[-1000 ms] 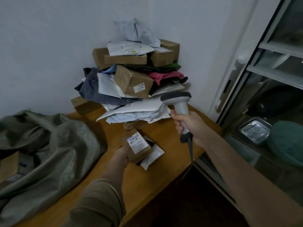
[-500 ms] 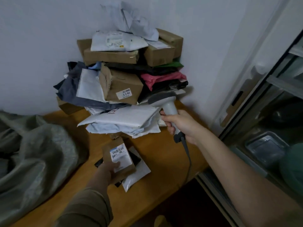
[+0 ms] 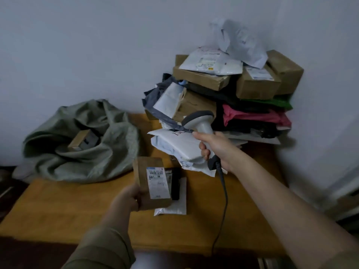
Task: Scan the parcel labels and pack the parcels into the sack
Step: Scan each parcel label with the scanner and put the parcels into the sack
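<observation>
A left hand [image 3: 128,199] grips a small cardboard parcel [image 3: 153,183] by its edge, fingers closed around it, label [image 3: 157,182] facing up, held above the wooden counter [image 3: 68,206]. The right hand [image 3: 215,150] is wrapped around the grip of a corded scanner [image 3: 202,125], whose head points left, off the label rather than at it. The green sack [image 3: 77,144] slumps at the counter's far left, its mouth open, one box [image 3: 82,141] already inside.

The risks lie close by. The scanner's head sits just in front of a tall, uneven pile [image 3: 223,98] of boxes and mailers in the corner; a careless swing of that hand could likely nudge the stack and bring the loose mailers sliding down. The cord [image 3: 223,200] hangs over the counter's front edge and may snag. The parcel, pinched at one side only, could tilt or slip, and a skewed label may fail to read.
</observation>
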Demonstrator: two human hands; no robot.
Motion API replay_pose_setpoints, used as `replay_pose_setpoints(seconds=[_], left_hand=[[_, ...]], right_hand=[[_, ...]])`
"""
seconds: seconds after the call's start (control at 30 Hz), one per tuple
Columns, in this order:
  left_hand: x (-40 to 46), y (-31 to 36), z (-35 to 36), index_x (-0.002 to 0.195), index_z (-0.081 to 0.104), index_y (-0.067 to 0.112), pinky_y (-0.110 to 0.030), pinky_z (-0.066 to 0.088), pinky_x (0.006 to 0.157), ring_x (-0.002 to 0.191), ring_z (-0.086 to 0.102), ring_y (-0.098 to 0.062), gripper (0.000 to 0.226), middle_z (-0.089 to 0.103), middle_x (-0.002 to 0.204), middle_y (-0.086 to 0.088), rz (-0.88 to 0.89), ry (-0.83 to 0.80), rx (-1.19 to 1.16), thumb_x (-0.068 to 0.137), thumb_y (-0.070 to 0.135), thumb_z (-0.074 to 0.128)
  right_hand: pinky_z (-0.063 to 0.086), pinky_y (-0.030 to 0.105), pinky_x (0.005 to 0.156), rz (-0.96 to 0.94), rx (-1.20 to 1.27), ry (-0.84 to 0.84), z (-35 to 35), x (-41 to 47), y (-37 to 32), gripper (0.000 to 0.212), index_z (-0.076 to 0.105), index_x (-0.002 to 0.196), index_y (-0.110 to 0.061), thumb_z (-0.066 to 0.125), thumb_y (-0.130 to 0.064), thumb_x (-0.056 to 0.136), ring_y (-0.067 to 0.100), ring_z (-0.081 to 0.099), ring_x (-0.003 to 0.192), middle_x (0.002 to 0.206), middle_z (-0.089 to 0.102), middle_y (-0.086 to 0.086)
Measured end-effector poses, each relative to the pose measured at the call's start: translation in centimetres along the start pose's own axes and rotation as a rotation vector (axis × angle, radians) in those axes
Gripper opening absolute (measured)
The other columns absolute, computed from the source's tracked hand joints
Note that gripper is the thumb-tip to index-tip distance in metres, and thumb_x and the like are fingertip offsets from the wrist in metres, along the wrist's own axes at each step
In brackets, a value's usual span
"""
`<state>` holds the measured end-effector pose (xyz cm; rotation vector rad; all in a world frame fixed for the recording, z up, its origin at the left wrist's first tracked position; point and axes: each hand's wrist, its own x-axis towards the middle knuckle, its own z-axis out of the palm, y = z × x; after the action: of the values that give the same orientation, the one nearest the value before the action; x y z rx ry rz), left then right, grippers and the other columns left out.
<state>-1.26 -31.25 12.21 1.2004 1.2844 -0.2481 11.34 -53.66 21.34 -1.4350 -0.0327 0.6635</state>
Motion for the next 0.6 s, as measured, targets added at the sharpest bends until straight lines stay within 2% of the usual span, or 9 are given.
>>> replay_pose_setpoints(seconds=[0.03, 0.07, 0.13, 0.2, 0.37, 0.6], left_hand=[[-0.6, -0.2, -0.1, 0.091, 0.056, -0.001, -0.049, 0.05, 0.065, 0.08, 0.057, -0.035, 0.005, 0.058, 0.091, -0.018, 0.035, 0.003, -0.084, 0.092, -0.002, 0.052], [-0.8, 0.0, -0.1, 0.093, 0.057, 0.001, -0.049, 0.052, 0.067, 0.087, 0.058, -0.035, 0.01, 0.059, 0.097, -0.016, 0.079, -0.017, -0.155, 0.093, -0.003, 0.049], [-1.1, 0.2, -0.4, 0.108, 0.056, 0.003, -0.053, 0.049, 0.084, 0.108, 0.054, -0.036, 0.02, 0.056, 0.118, -0.016, 0.184, -0.028, -0.346, 0.094, -0.005, 0.046], [-2.1, 0.9, -0.7, 0.127, 0.052, 0.008, -0.053, 0.047, 0.091, 0.119, 0.051, -0.035, 0.035, 0.052, 0.131, -0.013, 0.283, -0.015, -0.471, 0.094, -0.005, 0.049], [-5.3, 4.1, -1.8, 0.138, 0.048, 0.008, -0.043, 0.045, 0.089, 0.122, 0.053, -0.032, 0.042, 0.056, 0.134, -0.011, 0.469, -0.012, -0.52, 0.098, -0.003, 0.045], [-6.3, 5.1, -3.5, 0.134, 0.052, 0.008, -0.041, 0.046, 0.091, 0.124, 0.053, -0.031, 0.037, 0.058, 0.133, -0.01, 0.449, 0.079, -0.627, 0.099, -0.002, 0.045]], right_hand=[[0.033, 0.024, 0.046, 0.001, -0.005, -0.046, -0.2, -0.2, -0.4, 0.023, 0.058, 0.099, -0.013, 0.065, -0.034, 0.092, 0.01, 0.039, 0.044, 0.062, 0.045, 0.0], [0.032, 0.024, 0.046, 0.003, 0.006, -0.066, -0.3, -0.3, -0.9, 0.027, 0.058, 0.103, -0.014, 0.062, -0.04, 0.093, 0.01, 0.038, 0.044, 0.062, 0.045, 0.001], [0.032, 0.023, 0.045, 0.018, 0.009, -0.133, 0.1, -1.1, -2.1, 0.032, 0.058, 0.109, -0.017, 0.056, -0.046, 0.095, 0.01, 0.038, 0.043, 0.062, 0.045, 0.001], [0.032, 0.022, 0.043, -0.008, -0.034, -0.2, 0.9, -2.1, -3.4, 0.031, 0.058, 0.106, -0.016, 0.056, -0.046, 0.096, 0.01, 0.038, 0.043, 0.062, 0.045, 0.0], [0.037, 0.022, 0.045, -0.188, -0.284, -0.332, 3.1, -4.1, -6.1, 0.024, 0.057, 0.094, -0.013, 0.069, -0.034, 0.091, 0.007, 0.042, 0.045, 0.061, 0.047, -0.002], [0.037, 0.02, 0.041, -0.275, -0.374, -0.407, 3.7, -7.5, -9.4, 0.014, 0.055, 0.091, -0.01, 0.064, -0.021, 0.094, 0.007, 0.04, 0.043, 0.057, 0.046, -0.001]])
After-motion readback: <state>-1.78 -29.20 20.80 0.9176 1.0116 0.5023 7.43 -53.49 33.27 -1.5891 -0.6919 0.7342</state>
